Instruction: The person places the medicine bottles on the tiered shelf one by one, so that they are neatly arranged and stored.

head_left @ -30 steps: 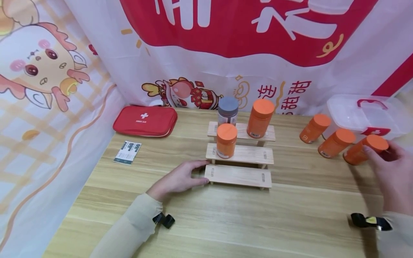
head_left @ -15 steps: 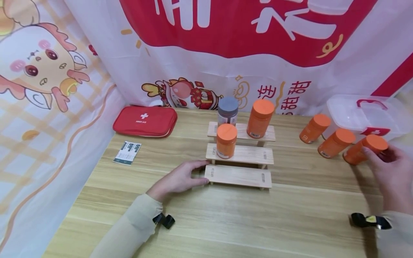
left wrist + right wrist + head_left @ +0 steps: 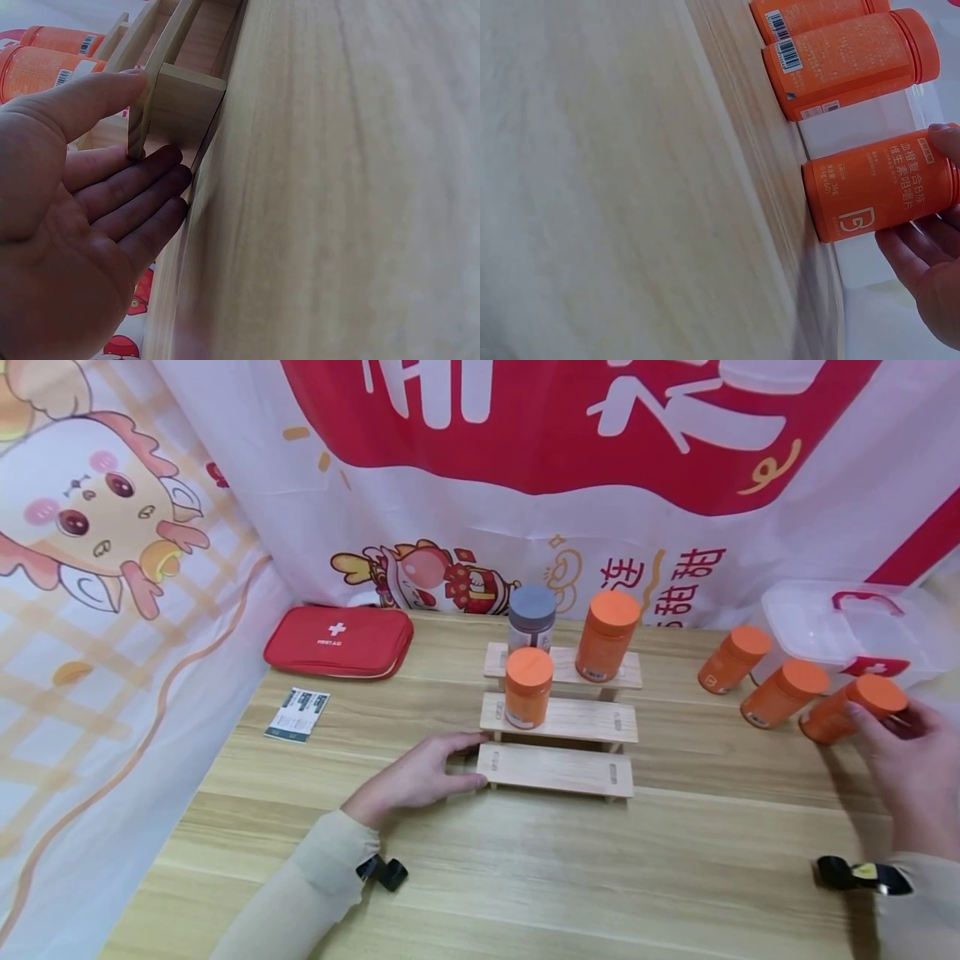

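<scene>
My left hand (image 3: pixel 423 777) holds the left end of the lowest step of a small three-step wooden display stand (image 3: pixel 555 768). In the left wrist view, the thumb and index finger meet opposite edges of that plank (image 3: pixel 154 97), and the other fingers stretch beneath it. At the far right, my right hand (image 3: pixel 911 752) grips an orange supplement bottle (image 3: pixel 881 187) near its lid; its base is at the table top. On the stand, a grey-lidded bottle (image 3: pixel 532 618) and an orange bottle (image 3: pixel 607 639) occupy the top step, another orange bottle (image 3: pixel 527 693) the middle one.
Two more orange bottles, one (image 3: pixel 733 660) farther back and one (image 3: pixel 783 693) nearer, stand left of the gripped one. Behind them is a clear plastic box (image 3: pixel 810 618) with a red handle. A red first-aid pouch (image 3: pixel 337 643) and a printed card (image 3: pixel 297 714) lie at left.
</scene>
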A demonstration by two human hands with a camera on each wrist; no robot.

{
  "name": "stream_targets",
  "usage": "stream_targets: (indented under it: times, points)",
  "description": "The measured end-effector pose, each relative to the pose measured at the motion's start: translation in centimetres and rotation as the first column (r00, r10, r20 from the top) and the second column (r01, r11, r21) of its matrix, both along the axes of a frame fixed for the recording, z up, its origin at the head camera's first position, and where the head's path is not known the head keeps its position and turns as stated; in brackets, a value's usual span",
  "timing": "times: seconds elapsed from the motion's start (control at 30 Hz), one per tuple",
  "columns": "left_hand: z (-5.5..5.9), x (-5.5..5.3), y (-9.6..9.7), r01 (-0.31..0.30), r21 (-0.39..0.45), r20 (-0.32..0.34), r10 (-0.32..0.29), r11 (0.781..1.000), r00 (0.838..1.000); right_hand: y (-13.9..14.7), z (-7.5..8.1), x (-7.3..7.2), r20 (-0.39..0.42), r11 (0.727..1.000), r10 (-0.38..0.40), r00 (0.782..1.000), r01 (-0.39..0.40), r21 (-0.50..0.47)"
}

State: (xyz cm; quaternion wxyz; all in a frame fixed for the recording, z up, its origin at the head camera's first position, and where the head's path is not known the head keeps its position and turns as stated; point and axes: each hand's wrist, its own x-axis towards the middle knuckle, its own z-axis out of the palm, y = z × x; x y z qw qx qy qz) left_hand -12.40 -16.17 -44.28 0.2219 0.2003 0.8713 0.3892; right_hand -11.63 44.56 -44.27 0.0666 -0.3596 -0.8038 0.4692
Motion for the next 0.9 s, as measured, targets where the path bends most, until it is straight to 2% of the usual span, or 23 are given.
stream_targets:
  times: [0.13, 0.33, 0.53, 0.7, 0.9]
  points:
    - [-0.1, 0.0, 0.1, -0.002, 0.004, -0.003, 0.002, 1.000, 1.000, -0.1, 0.5, 0.4, -0.007, 0.999, 0.001, 1.000, -0.001, -0.040]
    - [-0.1, 0.0, 0.0, -0.003, 0.007, 0.006, 0.003, 1.000, 1.000, -0.6, 1.5, 1.0, -0.014, 0.999, -0.041, 0.999, 0.042, 0.015]
    - [-0.1, -0.1, 0.0, -0.003, 0.015, 0.003, 0.003, 1.000, 1.000, -1.5, 2.3, 1.5, -0.119, 0.995, -0.092, 0.989, 0.097, 0.033]
    - [-0.1, 0.0, 0.0, -0.004, 0.019, 0.000, 0.004, 1.000, 1.000, -2.2, 2.9, 2.2, -0.206, 0.997, -0.059, 0.977, 0.068, 0.034]
    - [0.0, 0.0, 0.0, -0.005, 0.014, 0.005, 0.005, 1.000, 1.000, -3.2, 3.8, 3.0, -0.251, 0.998, -0.037, 0.967, 0.049, 0.043]
